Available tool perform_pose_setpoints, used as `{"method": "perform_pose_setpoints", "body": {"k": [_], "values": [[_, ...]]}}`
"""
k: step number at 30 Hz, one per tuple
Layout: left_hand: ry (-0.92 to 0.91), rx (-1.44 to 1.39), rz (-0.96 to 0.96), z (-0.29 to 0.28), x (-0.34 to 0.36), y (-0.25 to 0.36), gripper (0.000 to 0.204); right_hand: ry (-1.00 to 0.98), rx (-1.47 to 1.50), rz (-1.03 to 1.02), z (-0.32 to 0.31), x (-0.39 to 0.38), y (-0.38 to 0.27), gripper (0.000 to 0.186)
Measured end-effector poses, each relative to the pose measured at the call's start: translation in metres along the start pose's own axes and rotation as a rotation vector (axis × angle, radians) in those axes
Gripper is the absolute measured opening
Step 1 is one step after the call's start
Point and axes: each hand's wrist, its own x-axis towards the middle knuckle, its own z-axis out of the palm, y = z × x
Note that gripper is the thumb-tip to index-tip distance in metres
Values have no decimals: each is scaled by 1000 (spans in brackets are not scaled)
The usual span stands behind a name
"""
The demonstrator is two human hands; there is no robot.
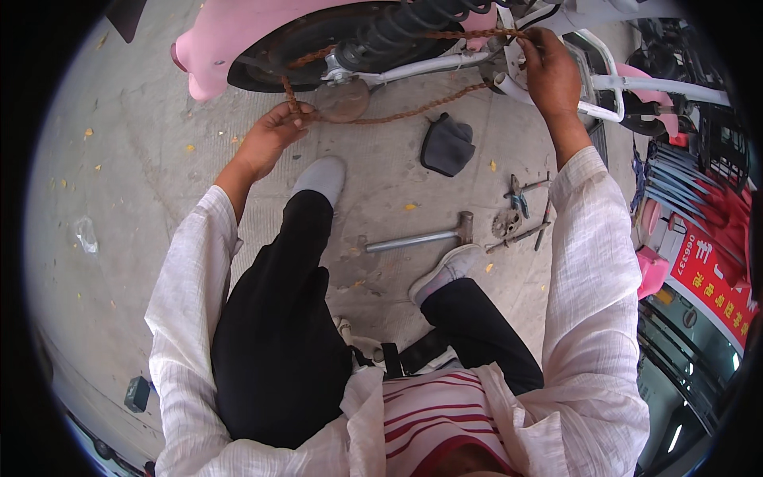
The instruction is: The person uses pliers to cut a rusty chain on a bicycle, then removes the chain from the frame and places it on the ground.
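Note:
A rusty chain (433,104) hangs in a loose loop beside the rear wheel (258,67) of a pink scooter (218,36). My left hand (274,135) is closed on the chain near the wheel's lower left. At the front end of the white swingarm (429,65), my right hand (551,75) pinches the chain's upper run between thumb and fingers. The lower run sags between the two sides, passing a round brown disc (342,101). A black coil spring (405,32) crosses in front of the wheel and hides part of the chain.
On the concrete floor lie a hammer (421,240), a dark cover (447,145), pliers (518,195), a sprocket (506,223) and thin rod-like tools. A red banner (711,274) and stacked goods line the right. A dark green box (137,394) stands at lower left.

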Motion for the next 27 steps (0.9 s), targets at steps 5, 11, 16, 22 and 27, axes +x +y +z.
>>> {"method": "perform_pose_setpoints", "body": {"k": [5,11,16,22,27], "values": [[10,48,20,-1,4,-4,23,43,0,7,6,1,13,20],[254,76,163,-4,7,-5,25,35,7,44,8,-2,19,21],[366,9,280,2,0,20,28,-16,-58,87,9,-12,32,21],[369,11,406,7,-1,38,29,-109,41,173,15,-17,45,22],[345,50,397,9,-1,45,32,-123,87,117,20,-16,58,25]]}}
